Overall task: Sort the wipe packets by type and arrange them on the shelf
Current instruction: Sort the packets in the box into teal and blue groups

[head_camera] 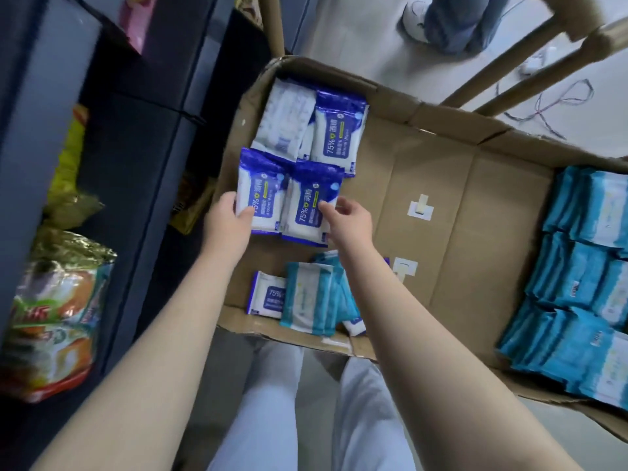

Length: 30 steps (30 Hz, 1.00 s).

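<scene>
**Asker:** How far along are we with the sorting?

**Describer:** We look down into a wide cardboard tray (458, 205), which we take to be the shelf's lining. Along its right side, teal packets (577, 300) stand in tight rows, so that type looks largely done. In the far left corner a small group of dark blue packets (339, 134) marked 75% is forming, with one white-backed packet (285, 120) among them.

**Asker:** And our hands?

**Describer:** Our left hand (234, 215) grips the left blue packet (263, 195), thumb across its front. Our right hand (350, 219) meets the neighbouring blue packet (311, 209) at its right edge. Its fingers are curled, but the picture is smeared there, so we cannot tell whether they pinch the packet or only touch it. The two packets touch each other, just beside the blue group.

**Asker:** What is left?

**Describer:** A mixed pile (312, 297) lies at the near edge, with several teal packets and at least two blue ones. We judge the job past halfway, with that pile yet to be split.

**Asker:** Anything in the way?

**Describer:** Our own right forearm crosses over the pile and hides part of it. Two white tape patches (421, 209) sit on the tray's floor. To our left, a dark shelving unit (142, 130) holds snack bags (57, 317). Beyond the tray we see cardboard posts (530, 52), loose cables (550, 103) on the floor, and another person's legs (452, 22).
</scene>
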Each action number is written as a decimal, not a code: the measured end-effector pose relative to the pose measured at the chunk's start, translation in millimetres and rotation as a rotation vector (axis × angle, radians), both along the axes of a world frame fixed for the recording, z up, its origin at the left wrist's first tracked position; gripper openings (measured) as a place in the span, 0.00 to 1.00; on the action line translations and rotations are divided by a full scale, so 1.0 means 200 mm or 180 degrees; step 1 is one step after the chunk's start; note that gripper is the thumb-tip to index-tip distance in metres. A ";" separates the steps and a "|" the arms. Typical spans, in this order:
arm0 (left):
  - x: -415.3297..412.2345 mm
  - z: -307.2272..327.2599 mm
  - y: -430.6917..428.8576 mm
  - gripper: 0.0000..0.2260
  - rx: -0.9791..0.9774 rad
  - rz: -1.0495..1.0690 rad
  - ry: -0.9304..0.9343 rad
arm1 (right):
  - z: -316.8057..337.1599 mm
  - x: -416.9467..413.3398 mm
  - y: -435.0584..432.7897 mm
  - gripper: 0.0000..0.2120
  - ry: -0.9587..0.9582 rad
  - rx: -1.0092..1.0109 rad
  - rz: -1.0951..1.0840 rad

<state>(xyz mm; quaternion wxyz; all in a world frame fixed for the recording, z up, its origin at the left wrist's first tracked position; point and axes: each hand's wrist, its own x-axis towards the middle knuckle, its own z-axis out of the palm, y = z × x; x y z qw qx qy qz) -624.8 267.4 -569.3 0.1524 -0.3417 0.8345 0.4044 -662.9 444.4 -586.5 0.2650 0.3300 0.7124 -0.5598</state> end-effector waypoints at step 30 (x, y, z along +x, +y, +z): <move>0.56 -0.16 0.46 0.19 0.1591 0.0888 -0.1178 | 0.01 0.60 0.42 0.13 -0.1074 -0.0449 0.0313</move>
